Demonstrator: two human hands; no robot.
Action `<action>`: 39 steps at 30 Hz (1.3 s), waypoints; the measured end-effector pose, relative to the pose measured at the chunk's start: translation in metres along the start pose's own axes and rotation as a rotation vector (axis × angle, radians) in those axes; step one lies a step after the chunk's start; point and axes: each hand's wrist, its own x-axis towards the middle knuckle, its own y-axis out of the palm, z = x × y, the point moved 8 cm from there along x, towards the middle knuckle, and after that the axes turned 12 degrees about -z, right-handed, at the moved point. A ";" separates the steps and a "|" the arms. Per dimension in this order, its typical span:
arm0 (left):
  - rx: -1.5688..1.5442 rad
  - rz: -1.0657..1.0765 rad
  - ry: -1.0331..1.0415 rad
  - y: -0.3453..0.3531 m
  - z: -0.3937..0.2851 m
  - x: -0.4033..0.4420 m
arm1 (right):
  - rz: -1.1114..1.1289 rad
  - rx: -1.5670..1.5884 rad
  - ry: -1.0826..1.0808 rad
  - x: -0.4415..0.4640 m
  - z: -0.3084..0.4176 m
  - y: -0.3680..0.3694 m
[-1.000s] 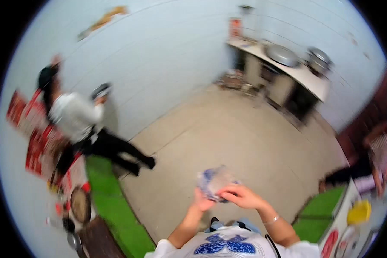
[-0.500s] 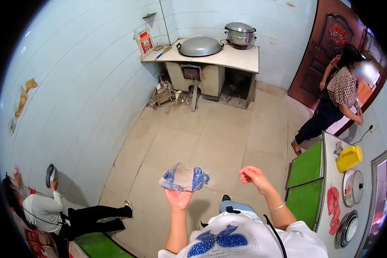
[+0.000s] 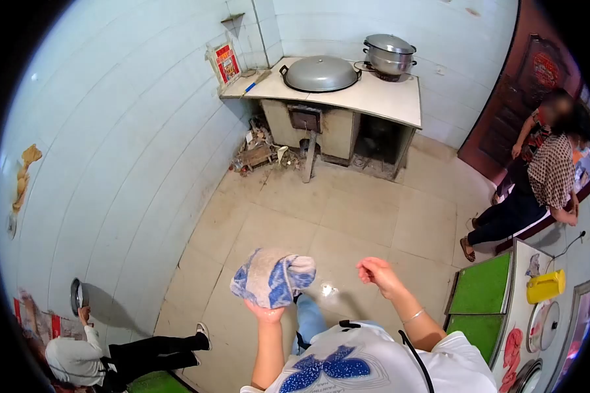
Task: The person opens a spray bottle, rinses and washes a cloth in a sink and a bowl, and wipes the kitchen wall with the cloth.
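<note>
"Fingers of the right hand are loosely bent and released, with nothing between them; what about the left hand?"

"From the head view, it is grasping the bundled cloth, blue and pale, from beneath; most of its fingers are hidden, so how tightly they close I cannot tell."

"Where exactly is that bundle?"

"In the air above the tiled floor, near the right hand but not touching it; it is also well apart from the desk on the right, where a yellow jug and a red cloth sit."

"And the step in hand?"

"Holding, I would judge; one hand bears the whole load while the other is free; whether anything is wrapped inside, I cannot tell."

"What would the next move call for?"

"Steady support from below, in my view, since the folds look loose enough to slip; using both hands would mean closing the gap between them; any walk leftward would need care around the person holding a round pan."
</note>
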 end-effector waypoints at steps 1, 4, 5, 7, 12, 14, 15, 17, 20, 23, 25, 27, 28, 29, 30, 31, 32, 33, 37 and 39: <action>-0.084 -0.077 -0.004 -0.023 -0.018 0.018 | -0.006 0.000 0.016 0.012 0.000 0.020; 0.019 -0.117 -0.031 -0.015 -0.044 0.063 | 0.091 -0.076 -0.032 0.049 0.017 0.083; 0.042 -0.105 -0.054 -0.008 -0.049 0.075 | 0.071 -0.076 -0.025 0.055 0.019 0.096; 0.058 -0.119 -0.087 -0.018 -0.066 0.119 | 0.160 -0.010 -0.022 0.073 0.033 0.126; 0.188 -0.094 -0.133 0.025 -0.081 0.192 | 0.048 -0.041 0.043 0.108 0.050 0.139; 0.260 0.020 -0.157 0.049 -0.076 0.213 | -0.020 -0.032 0.045 0.127 0.054 0.130; 0.264 0.016 -0.158 0.049 -0.076 0.230 | -0.020 -0.027 0.050 0.138 0.058 0.130; 0.973 0.236 0.216 0.065 -0.084 0.261 | -0.116 0.031 0.108 0.163 0.065 0.124; 0.205 -0.050 -0.274 0.047 -0.066 0.312 | -0.143 0.033 0.127 0.202 0.086 0.123; 0.247 -0.095 -0.295 0.032 -0.067 0.366 | -0.107 0.052 0.077 0.260 0.114 0.131; 0.262 -0.061 -0.300 0.039 -0.070 0.414 | -0.104 0.060 0.062 0.301 0.142 0.139; 0.242 -0.086 -0.268 0.054 -0.073 0.446 | -0.109 0.063 0.071 0.327 0.165 0.136; 0.157 -0.144 -0.262 0.058 -0.073 0.463 | -0.063 0.067 0.028 0.344 0.182 0.138; 0.164 -0.146 -0.268 0.066 -0.072 0.477 | -0.017 0.072 -0.008 0.358 0.197 0.140; 0.155 -0.129 -0.263 0.075 -0.073 0.491 | -0.023 0.082 -0.001 0.371 0.207 0.138; 0.141 -0.111 -0.260 0.082 -0.072 0.505 | -0.071 0.083 -0.003 0.382 0.217 0.131; 0.265 -0.173 -0.184 0.080 -0.073 0.519 | -0.120 0.080 -0.007 0.390 0.226 0.121; 0.263 -0.172 -0.198 0.084 -0.070 0.533 | -0.134 0.080 -0.008 0.400 0.233 0.116; 0.267 -0.234 -0.294 0.099 -0.045 0.579 | -0.188 0.132 0.106 0.439 0.239 0.099; 0.300 -0.256 -0.346 0.099 -0.028 0.603 | -0.255 0.171 0.113 0.446 0.240 0.089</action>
